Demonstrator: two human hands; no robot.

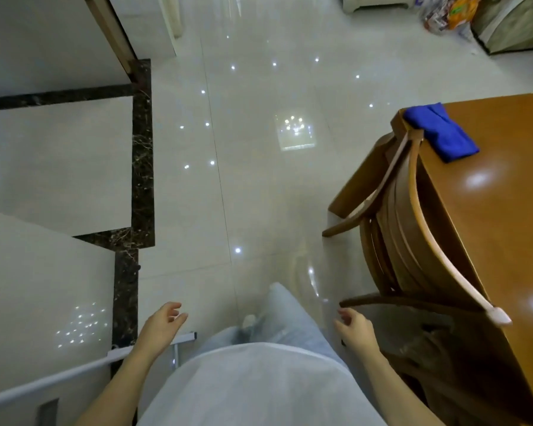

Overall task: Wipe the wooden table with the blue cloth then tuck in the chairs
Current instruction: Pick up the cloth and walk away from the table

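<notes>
The blue cloth (440, 130) lies folded on the far corner of the wooden table (499, 216), which fills the right side. A wooden chair (413, 216) stands pushed against the table's left edge, its curved back touching the tabletop. A second chair (419, 333) is nearer me, partly blurred, beside the table's near end. My left hand (162, 325) hangs over the floor with loosely curled fingers and holds nothing. My right hand (356, 329) is also empty, fingers relaxed, just left of the near chair's back rail without touching it.
Glossy white floor tiles (259, 179) spread ahead. White steps with a dark marble border (142, 149) rise at the left. A white metal bar (74, 367) crosses the lower left. Plastic bags (446, 13) and a sofa edge sit at the far top right.
</notes>
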